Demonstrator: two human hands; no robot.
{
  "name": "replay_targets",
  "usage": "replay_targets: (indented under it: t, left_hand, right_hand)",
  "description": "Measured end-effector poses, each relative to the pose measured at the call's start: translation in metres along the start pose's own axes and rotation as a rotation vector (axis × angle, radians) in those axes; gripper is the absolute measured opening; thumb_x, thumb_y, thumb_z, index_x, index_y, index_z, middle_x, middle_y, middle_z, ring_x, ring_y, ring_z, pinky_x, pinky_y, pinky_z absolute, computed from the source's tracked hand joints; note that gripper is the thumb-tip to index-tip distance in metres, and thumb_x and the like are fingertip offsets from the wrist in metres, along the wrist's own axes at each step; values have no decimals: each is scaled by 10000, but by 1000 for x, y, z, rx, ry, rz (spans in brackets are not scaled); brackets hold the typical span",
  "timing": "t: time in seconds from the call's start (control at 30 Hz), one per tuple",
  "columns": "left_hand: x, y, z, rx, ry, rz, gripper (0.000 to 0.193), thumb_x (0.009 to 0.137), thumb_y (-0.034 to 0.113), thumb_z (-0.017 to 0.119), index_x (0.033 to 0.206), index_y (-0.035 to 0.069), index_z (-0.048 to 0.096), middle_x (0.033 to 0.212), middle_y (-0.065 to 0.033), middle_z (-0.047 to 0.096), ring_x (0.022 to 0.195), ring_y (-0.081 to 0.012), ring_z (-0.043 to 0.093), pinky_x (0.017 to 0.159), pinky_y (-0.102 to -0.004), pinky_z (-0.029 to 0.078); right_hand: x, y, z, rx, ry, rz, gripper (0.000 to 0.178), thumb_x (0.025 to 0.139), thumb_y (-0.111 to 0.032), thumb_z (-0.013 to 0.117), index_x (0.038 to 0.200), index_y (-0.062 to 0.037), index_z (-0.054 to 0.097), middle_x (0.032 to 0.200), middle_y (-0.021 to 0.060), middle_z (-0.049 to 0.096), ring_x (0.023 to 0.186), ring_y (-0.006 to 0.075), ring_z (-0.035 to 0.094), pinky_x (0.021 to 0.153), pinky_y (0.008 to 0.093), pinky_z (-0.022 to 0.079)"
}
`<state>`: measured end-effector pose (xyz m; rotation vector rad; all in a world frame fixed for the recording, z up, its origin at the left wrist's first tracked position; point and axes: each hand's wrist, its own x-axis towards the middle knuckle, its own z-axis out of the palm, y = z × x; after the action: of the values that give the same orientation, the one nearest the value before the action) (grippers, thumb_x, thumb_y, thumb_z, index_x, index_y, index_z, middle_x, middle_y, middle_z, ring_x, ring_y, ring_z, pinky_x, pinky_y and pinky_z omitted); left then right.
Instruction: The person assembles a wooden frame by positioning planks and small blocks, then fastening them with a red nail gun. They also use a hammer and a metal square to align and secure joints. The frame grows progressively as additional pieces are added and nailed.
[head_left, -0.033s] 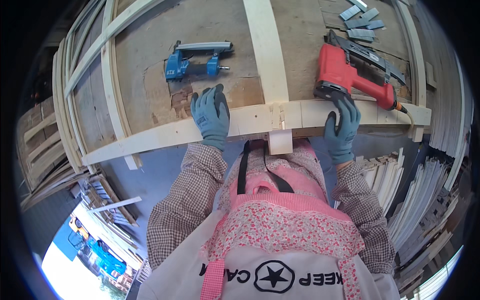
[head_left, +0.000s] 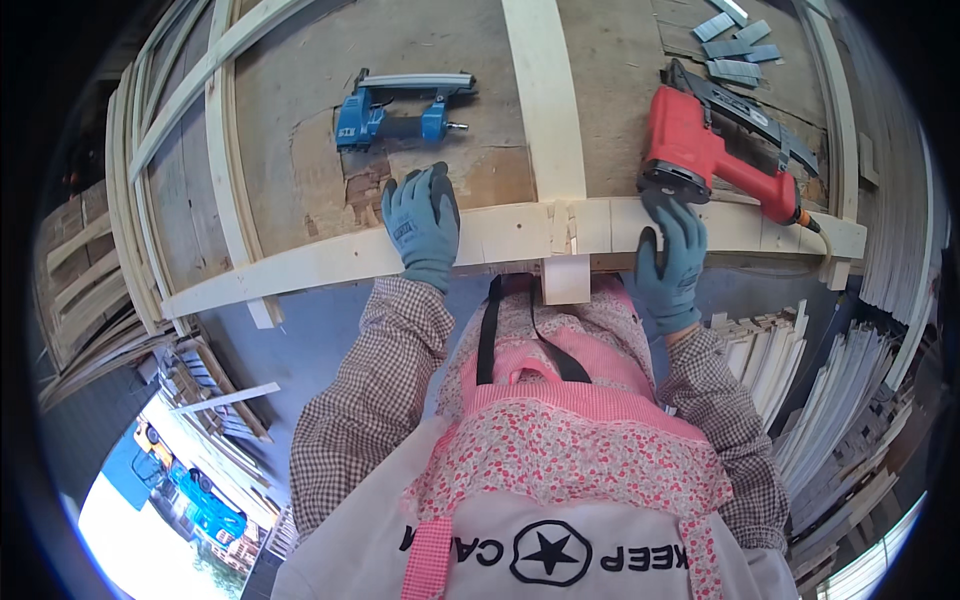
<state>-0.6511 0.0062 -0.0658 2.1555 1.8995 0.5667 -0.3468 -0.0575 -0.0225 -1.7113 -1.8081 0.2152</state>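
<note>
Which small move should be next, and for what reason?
Probably, the right grip should shift rightward to the handle of the red nail gun: it reaches only toward the tool's black end, and nothing holds that handle.

Looks like woodworking workshop. Shown by worn wooden bench (head_left: 280, 130), scuffed and chipped on top, with pale battens (head_left: 548, 100) laid across. Shown also by blue staple gun (head_left: 360, 122) and red staple gun (head_left: 685, 140), latter fitted with hose (head_left: 827, 243), plus loose staple strips (head_left: 735, 69) near far right. Backed up by planks (head_left: 85, 300) stacked at left and slats (head_left: 838, 375) piled in bundles at right, over grey floor (head_left: 310, 345). Fits with work gloves (head_left: 425, 235) too. Opens at lower left onto daylight, with blue vehicle (head_left: 208, 510) outside.
</note>
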Motion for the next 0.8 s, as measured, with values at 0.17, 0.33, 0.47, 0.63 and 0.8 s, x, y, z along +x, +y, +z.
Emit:
replay_targets:
  t: [0.17,0.33,0.47,0.63,0.8]
  left_hand:
    - [-18,-5,9,235,-322,-17,263,806,263,551,1024,137,626,994,-49,630,982,-230,554,1021,-420,293]
    - [-9,2,14,162,-349,-71,189,812,302,556,877,163,667,855,-31,656,844,-229,592,961,-414,343]
    - [-7,3,13,139,-393,-127,202,792,303,575,898,152,658,869,-40,651,864,-230,585,945,-414,349]
    - [-10,-1,16,114,-398,-115,231,756,289,609,940,152,639,913,-35,642,890,-223,572,952,-420,345]
    - [-9,-3,14,98,-384,-93,261,723,263,626,956,146,625,943,-29,630,904,-220,563,959,-434,341]
  right_hand:
    - [19,-43,51,111,-275,-254,507,730,-224,676,1210,-140,536,1200,71,532,1120,287,466,976,434,358]
    - [46,-33,84,34,-420,-195,792,677,-441,701,1328,-102,404,1331,106,421,1210,307,388,1044,462,276]
    - [50,-32,91,-21,-595,-303,884,654,-559,661,1352,-95,379,1358,112,397,1256,304,352,1088,478,220]
    - [51,-30,95,-9,-607,-320,930,591,-491,731,1347,-81,374,1354,128,395,1228,329,375,1064,500,247]
    - [53,-29,96,74,-580,-308,904,613,-473,746,1336,-69,382,1335,129,421,1221,338,392,1049,508,265]
